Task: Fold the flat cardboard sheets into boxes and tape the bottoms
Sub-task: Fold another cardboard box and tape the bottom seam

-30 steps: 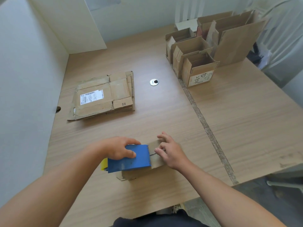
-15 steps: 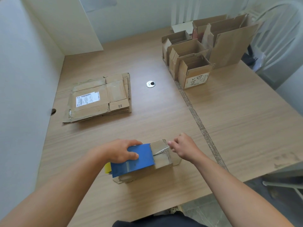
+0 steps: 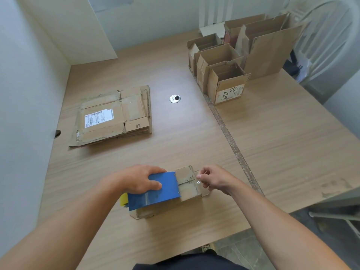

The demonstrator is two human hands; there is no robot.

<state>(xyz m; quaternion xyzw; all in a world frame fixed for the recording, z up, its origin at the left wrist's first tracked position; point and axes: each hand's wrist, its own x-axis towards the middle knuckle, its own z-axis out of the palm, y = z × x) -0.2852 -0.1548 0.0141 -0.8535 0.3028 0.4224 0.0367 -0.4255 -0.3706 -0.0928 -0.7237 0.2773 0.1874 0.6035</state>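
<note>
Box (image 3: 187, 180) sits near the near edge of the bench (image 3: 292, 143), about mid-way along it, apparently bottom-up for taping. Left hand (image 3: 136, 178) grips the blue tape dispenser (image 3: 155, 191) and bears it down on the box, likely so the box cannot slide. Right hand (image 3: 216, 180) is at the box's right end, fingers (image 3: 202, 175) clenched in a pinch on the free end of the clear tape (image 3: 198, 177) (presumably to tension the strip over the seam). Flat sheets (image 3: 113, 117) lie stacked toward the left edge as supply. Finished boxes (image 3: 226, 82) stand toward the far right corner, out of the way.

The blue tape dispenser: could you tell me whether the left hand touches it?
Touching: in the head view the left hand grips the blue tape dispenser, fingers over its top.
</note>
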